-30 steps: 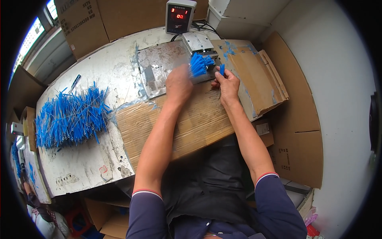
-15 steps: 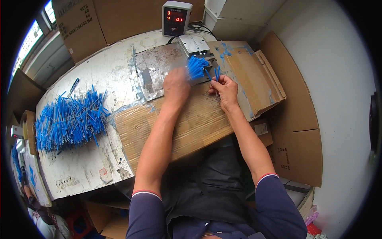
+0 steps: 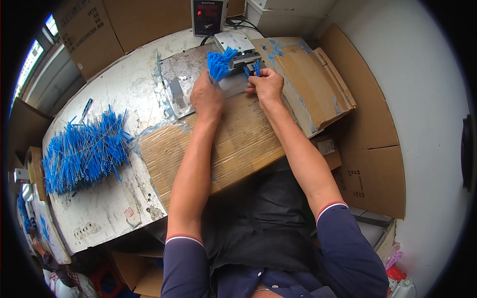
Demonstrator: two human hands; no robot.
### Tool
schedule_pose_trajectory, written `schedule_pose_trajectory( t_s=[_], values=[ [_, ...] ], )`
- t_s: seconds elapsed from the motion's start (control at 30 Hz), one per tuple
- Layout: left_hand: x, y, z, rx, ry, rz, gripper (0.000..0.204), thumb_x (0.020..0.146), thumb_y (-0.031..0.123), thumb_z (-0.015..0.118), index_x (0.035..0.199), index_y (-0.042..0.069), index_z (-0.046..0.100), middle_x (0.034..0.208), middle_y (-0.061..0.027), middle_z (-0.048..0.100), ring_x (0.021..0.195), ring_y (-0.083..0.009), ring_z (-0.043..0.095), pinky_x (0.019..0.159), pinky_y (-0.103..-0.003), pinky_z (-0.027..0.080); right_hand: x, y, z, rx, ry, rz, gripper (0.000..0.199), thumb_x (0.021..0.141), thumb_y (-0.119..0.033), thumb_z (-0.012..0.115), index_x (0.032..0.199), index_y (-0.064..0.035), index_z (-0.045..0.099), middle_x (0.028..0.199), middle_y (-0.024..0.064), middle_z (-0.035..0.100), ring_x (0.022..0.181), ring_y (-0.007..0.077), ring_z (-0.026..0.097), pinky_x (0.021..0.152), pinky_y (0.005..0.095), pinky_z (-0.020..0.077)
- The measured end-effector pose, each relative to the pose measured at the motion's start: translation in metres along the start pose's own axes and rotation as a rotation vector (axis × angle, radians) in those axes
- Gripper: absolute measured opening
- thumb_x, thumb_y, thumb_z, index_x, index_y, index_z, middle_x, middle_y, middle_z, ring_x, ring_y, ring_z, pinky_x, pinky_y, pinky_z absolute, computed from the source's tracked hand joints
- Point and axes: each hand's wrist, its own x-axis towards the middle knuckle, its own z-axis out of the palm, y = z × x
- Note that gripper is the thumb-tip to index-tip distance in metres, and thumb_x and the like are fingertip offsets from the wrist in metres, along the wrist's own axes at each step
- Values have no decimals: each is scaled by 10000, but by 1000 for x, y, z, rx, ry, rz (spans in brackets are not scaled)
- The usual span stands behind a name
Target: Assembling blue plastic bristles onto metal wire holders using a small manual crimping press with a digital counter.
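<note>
My left hand [image 3: 206, 98] is closed around a bunch of thin blue-sleeved wires [image 3: 218, 64], their blue ends fanned out above the fist. It is over the metal plate, left of a small grey machine head [image 3: 245, 60]. My right hand [image 3: 267, 86] pinches a few more blue-sleeved wires [image 3: 257, 68] just in front of the machine head. Whether these touch the machine I cannot tell. On the left of the white table lies a large heap of the same blue-sleeved wires [image 3: 84, 151], with bare metal ends and small loops showing.
Behind the plate [image 3: 174, 67] stand a white machine box [image 3: 232, 41] and a controller with a red display [image 3: 207, 19]. Flattened cardboard [image 3: 208, 154] covers the table's front; a cardboard box [image 3: 303, 79] is at right. A pen [image 3: 87, 108] lies behind the heap. Another person's arm [image 3: 39, 246] shows far left.
My left hand, with its bunch, has moved left, away from the right hand's wires. The right hand keeps its wires by the machine. The display's readout has changed, and the view has shifted slightly.
</note>
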Motion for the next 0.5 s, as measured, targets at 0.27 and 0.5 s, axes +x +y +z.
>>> schedule_pose_trajectory(
  t_s=[0.27,0.5],
  values=[
    [0,-8,1,-15,96,80,119,845,74,677,952,53,628,890,-184,666,873,-411,637,757,-505,482,-1,3,11,-8,47,10,130,759,112,664,846,45,594,720,123,654,538,196,670,432,319,577],
    [-2,-1,-2,4,-67,76,137,833,65,650,969,50,639,909,-182,659,899,-398,633,771,-503,483,2,3,9,31,44,32,124,797,78,706,854,47,601,733,124,656,567,191,670,438,324,582]
  ],
)
